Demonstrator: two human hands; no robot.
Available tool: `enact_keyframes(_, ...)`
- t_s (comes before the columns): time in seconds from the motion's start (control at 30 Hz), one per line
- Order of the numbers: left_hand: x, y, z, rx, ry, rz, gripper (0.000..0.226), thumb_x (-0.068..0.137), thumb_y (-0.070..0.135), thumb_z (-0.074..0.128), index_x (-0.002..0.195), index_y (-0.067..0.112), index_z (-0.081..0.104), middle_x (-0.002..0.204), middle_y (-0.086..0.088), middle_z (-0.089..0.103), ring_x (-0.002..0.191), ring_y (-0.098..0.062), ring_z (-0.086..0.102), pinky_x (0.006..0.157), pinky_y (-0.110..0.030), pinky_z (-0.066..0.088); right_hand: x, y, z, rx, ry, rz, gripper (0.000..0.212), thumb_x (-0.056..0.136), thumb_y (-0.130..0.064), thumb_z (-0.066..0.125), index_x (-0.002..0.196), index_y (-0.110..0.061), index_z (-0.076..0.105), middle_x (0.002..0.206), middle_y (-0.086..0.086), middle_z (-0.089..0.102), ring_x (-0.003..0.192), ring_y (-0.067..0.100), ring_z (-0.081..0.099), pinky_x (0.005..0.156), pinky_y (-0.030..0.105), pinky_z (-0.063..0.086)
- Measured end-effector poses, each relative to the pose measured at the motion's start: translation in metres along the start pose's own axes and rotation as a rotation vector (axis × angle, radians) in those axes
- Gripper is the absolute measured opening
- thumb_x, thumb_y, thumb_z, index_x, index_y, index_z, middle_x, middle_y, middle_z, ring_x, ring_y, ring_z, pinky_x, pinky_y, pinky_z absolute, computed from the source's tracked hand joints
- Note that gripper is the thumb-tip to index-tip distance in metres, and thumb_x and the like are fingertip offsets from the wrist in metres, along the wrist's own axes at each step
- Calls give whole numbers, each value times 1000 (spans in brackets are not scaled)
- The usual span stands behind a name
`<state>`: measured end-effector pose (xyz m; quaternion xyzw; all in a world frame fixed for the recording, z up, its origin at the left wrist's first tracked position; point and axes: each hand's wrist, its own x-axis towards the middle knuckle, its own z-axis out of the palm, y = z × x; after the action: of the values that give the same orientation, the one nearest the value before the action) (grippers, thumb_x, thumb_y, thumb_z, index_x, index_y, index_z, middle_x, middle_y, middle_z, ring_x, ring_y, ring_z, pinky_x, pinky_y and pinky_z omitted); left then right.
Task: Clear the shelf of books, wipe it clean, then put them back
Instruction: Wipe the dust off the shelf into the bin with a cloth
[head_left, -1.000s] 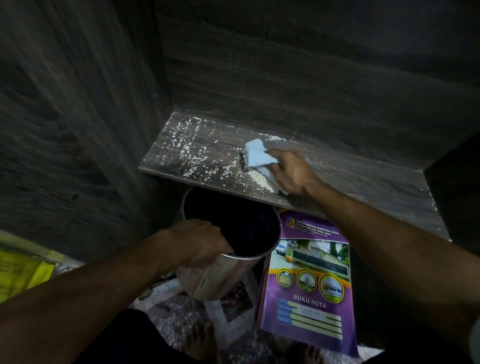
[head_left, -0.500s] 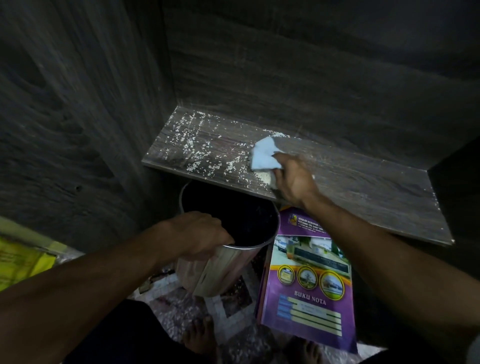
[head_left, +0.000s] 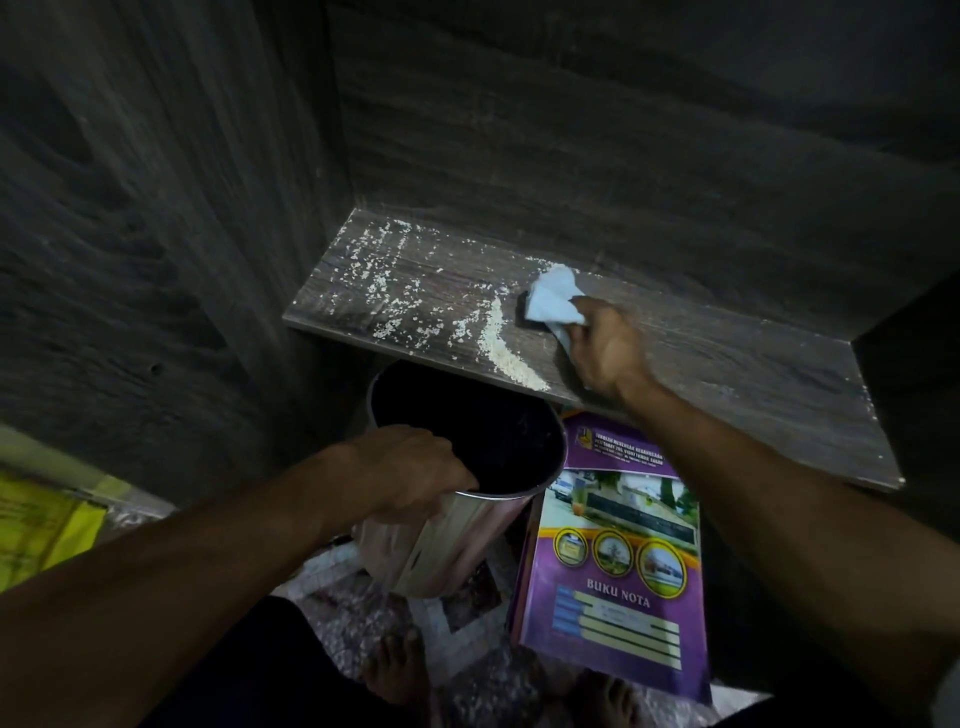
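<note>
The right hand (head_left: 605, 348) pinches a cloth (head_left: 550, 304) on the shelf (head_left: 727, 374) beside ridged crumbs (head_left: 498, 338), the left hand (head_left: 410, 467), grip curled round a bin (head_left: 452, 545) rim, holding it under the shelf edge, likely to catch them; a book (head_left: 618, 571) lies below.

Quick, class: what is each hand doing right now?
Left hand: grips the rim of the metal bin.
Right hand: holds the white cloth on the shelf.

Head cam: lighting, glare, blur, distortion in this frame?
Head view: dim, the dark wood-grain cabinet walls fall nearly black at the corners; the white crumpled cloth and pale crumbs on the dark wooden shelf stand brightest. Head view: soft sheen on the shiny metal bin, no hard glare. Head view: wide-angle bending at the edges; the title on the purple notebook reads clearly, little blur.
</note>
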<state>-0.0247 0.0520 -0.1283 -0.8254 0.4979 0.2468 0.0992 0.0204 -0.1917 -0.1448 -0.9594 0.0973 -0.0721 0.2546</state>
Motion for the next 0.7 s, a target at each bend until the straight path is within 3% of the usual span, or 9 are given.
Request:
enact_keyframes(0.1, -1, 1, -1, -18, 11, -3, 30, 92, 30, 57, 121, 27, 57, 121, -6, 62, 113, -27, 57, 87, -32, 43, -20, -20, 21, 46, 21, -92, 18, 93, -7, 56, 98, -13, 72, 88, 0, 66, 87, 29, 63, 73, 25, 42)
enact_keyframes(0.27, -2, 0, 0, -3, 28, -11, 35, 92, 31, 56, 127, 31, 53, 125, -6, 58, 117, -28, 54, 93, -34, 41, -49, -52, 28, 88, -34, -225, 29, 92, -4, 52, 115, -8, 70, 113, 13, 71, 101, 35, 57, 89, 29, 36)
enact_keyframes(0.33, -3, -1, 0, 7, 42, -3, 35, 92, 31, 56, 128, 30, 53, 127, -5, 57, 119, -27, 53, 93, -32, 41, -48, -58, 17, 192, -123, -166, 25, 96, -10, 55, 115, -9, 71, 105, 11, 73, 93, 28, 64, 74, 20, 42)
enact_keyframes(0.4, -4, -3, 0, 6, 60, 12, 37, 92, 30, 56, 129, 30, 53, 129, -3, 57, 120, -24, 53, 92, -31, 41, -37, -57, -1, 253, -98, -96, 21, 98, -15, 56, 111, -9, 71, 94, 8, 73, 80, 23, 66, 58, 22, 43)
enact_keyframes(0.53, -5, -8, 1, 6, 51, 21, 36, 93, 30, 56, 129, 29, 54, 127, -4, 59, 116, -25, 56, 90, -32, 43, 8, -19, -32, 53, 126, 23, 29, 97, -22, 52, 116, -10, 70, 115, 18, 71, 107, 30, 65, 84, 31, 44)
enact_keyframes(0.63, -5, -11, 2, 24, 40, 6, 37, 94, 30, 55, 130, 29, 53, 129, -5, 58, 118, -26, 56, 91, -33, 43, 34, 17, -39, -181, 69, 84, 34, 96, -21, 54, 125, -6, 61, 126, 23, 63, 120, 39, 57, 106, 39, 33)
enact_keyframes(0.7, -5, -14, 3, 23, 45, 2, 36, 93, 28, 55, 130, 29, 53, 129, -5, 58, 118, -26, 56, 91, -32, 43, 39, 28, -31, -237, 40, 77, 39, 95, -18, 56, 130, -1, 55, 131, 24, 58, 122, 40, 53, 109, 44, 36)
